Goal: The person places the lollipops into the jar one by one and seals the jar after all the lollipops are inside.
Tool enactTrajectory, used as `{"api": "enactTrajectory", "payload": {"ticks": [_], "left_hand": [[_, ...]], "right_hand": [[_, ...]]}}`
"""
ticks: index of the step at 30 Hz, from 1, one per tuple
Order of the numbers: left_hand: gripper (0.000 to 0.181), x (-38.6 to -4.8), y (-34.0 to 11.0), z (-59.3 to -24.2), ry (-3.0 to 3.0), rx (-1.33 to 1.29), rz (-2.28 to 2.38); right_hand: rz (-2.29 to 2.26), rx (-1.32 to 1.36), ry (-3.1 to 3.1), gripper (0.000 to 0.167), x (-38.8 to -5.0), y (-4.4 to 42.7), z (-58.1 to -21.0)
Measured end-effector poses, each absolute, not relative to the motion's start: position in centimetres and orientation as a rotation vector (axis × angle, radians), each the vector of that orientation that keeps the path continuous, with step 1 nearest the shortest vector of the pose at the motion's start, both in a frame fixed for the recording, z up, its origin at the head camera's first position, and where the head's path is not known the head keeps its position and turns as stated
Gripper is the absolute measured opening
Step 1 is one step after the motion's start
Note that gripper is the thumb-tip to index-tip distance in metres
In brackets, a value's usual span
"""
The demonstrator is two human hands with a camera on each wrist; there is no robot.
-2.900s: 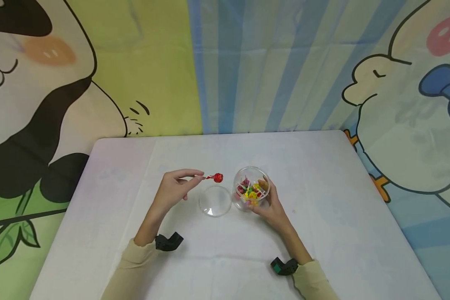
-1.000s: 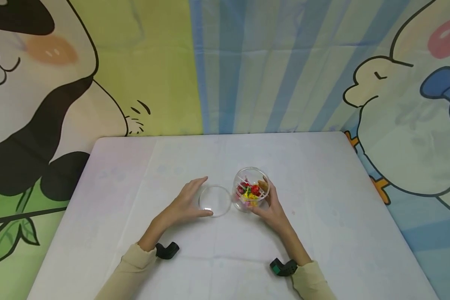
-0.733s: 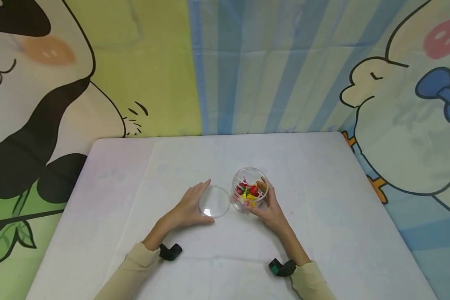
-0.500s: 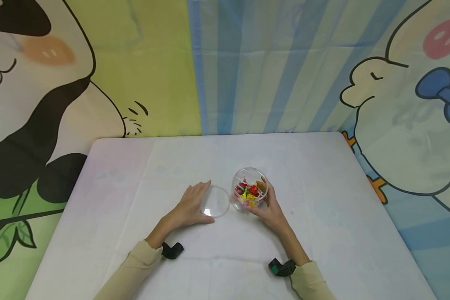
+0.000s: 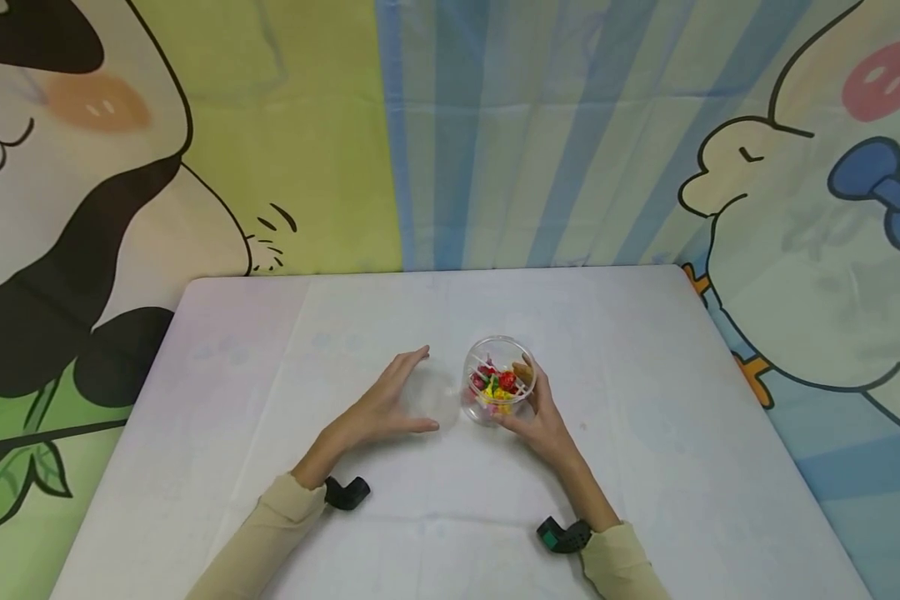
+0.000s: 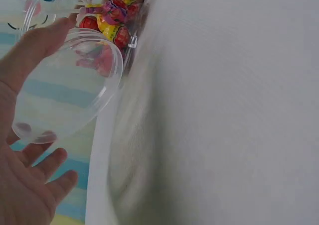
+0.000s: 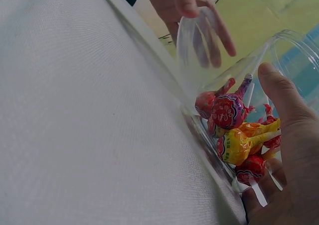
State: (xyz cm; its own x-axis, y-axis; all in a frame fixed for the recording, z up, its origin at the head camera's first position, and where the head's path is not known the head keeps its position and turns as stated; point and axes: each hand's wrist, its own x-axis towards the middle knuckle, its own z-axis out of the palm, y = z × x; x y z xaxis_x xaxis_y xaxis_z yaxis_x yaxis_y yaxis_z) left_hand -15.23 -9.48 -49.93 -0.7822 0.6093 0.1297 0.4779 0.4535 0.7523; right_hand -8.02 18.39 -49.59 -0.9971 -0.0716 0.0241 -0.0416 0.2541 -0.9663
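A clear, round lid [image 5: 437, 397] is held on edge by my left hand [image 5: 377, 410], thumb on one side of its rim and fingers on the other. In the left wrist view the lid [image 6: 62, 98] is tilted and off the white tabletop. Just right of it stands a clear jar [image 5: 487, 348] with an open mouth. Several wrapped lollipops [image 5: 504, 383], red, yellow and purple, lie inside the jar. Around the jar's right side my right hand [image 5: 537, 418] curls; the right wrist view shows its thumb [image 7: 281, 93] along the wall, with some fingertips hidden behind the jar.
A white cloth covers the table [image 5: 630, 400]. Behind it hangs a printed curtain [image 5: 495, 133] with cartoon animals. A dark camera mount [image 5: 347, 493] sits on the left wrist, and another camera mount [image 5: 564, 535] on the right.
The red lollipop from my left hand is now in the jar. That hand has moved to the lid and raised it off the table. My right hand stays on the jar.
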Motion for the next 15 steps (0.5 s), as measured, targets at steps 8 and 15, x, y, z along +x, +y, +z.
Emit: {"api": "enactTrajectory", "payload": {"ticks": [8, 15], "left_hand": [[0.105, -15.2, -7.4, -49.7, 2.214, 0.906, 1.697], [0.099, -15.4, -6.0, -49.8, 1.814, 0.867, 2.141]], "right_hand": [[-1.878, -0.1, 2.469, 0.099, -7.9, 18.3, -49.4], [-1.869, -0.076, 2.481, 0.099, -7.9, 18.2, -49.2]]}}
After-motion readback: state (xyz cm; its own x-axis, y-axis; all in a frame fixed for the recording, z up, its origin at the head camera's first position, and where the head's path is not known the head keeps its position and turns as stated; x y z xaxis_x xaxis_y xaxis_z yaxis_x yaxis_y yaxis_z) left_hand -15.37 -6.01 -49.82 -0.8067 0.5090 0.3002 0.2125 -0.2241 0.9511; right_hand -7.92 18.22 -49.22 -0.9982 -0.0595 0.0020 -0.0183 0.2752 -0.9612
